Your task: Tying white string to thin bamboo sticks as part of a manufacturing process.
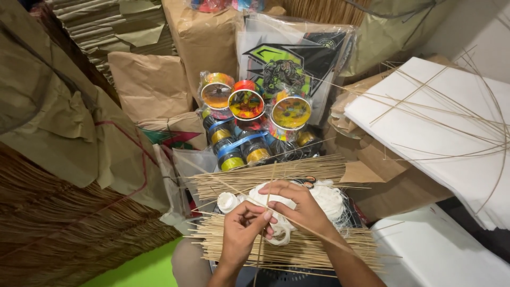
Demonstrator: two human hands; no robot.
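White thread (325, 197) lies just behind both hands; left hand (240, 229) and right hand (300, 206) pinch one thin stick (264, 223). Judged step: binding the stick, which calls for steady tension.

Green floor (143, 268) showed lower left; brown paper bundles (151, 85), straw stack (64, 234) and white sheets (441, 252) lay on it.

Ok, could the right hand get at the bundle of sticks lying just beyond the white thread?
Probably yes: the right hand rests on the white thread, and the stick bundle lies uncovered just beyond it.
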